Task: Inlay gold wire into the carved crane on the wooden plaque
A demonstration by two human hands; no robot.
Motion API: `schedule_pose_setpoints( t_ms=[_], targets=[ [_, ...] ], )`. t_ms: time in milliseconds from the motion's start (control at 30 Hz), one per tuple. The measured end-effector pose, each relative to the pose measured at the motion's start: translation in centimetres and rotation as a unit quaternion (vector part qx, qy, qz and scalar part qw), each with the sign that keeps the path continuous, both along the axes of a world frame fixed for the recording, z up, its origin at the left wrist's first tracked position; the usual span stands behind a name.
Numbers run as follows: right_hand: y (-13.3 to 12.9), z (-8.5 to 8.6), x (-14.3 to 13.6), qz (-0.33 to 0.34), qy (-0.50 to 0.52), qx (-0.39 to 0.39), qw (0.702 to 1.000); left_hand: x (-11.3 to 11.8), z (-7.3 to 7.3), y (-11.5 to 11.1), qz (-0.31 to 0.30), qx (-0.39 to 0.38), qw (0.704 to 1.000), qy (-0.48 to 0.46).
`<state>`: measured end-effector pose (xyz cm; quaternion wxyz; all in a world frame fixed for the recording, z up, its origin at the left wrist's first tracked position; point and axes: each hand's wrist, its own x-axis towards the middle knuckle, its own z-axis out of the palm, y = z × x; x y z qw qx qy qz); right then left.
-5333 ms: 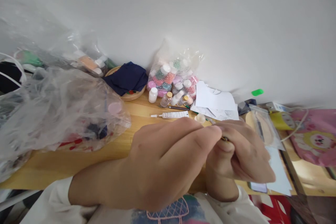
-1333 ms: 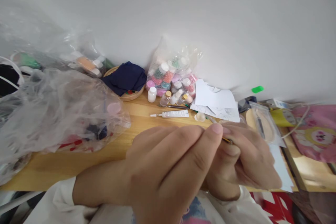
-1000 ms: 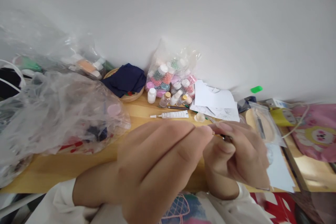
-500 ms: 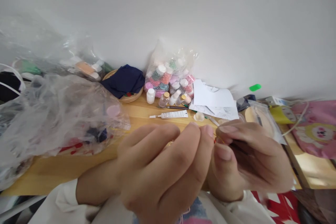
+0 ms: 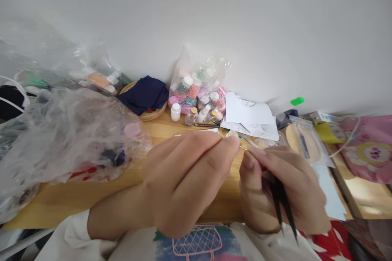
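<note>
Both hands are raised above the wooden table, fingertips close together. My left hand is closed in a pinch, its back toward me, at one end of a thin gold-coloured wire. The wire's other end meets the pinched thumb and forefinger of my right hand. Black tweezers are tucked in my right palm, their points hanging downward. What lies deeper between my left fingers is hidden. Beyond my left hand, a white tube is mostly covered, and a small clear cup stands near the fingertips.
Plastic bags fill the left side. Behind are a navy cloth on a round hoop, a bag of bead jars, small bottles and white papers. To the right lie a bagged wooden disc and a pink bag.
My hands have drawn slightly apart and my left hand has tipped forward over the tube. My right hand has turned, bringing the tweezers into sight. The red bit at the fingertips no longer shows.
</note>
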<state>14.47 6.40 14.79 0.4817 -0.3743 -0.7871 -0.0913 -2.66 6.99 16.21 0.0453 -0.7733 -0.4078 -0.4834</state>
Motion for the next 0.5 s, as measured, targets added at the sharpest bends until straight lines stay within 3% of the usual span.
schedule_pose_setpoints(
  t_ms=[167,333,500],
  targets=[
    [-0.30,-0.31,-0.36,-0.042,0.019,-0.019,0.999,-0.03,0.13,0.25,-0.004,0.018,0.999,0.049],
    [-0.02,-0.54,-0.13,-0.039,0.026,-0.009,0.999,-0.33,0.06,0.45,-0.018,0.017,0.998,0.066],
    [0.34,-0.31,0.15,-0.052,-0.022,-0.006,0.998,-0.66,-0.03,0.37,-0.027,0.000,0.997,0.071]
  ],
)
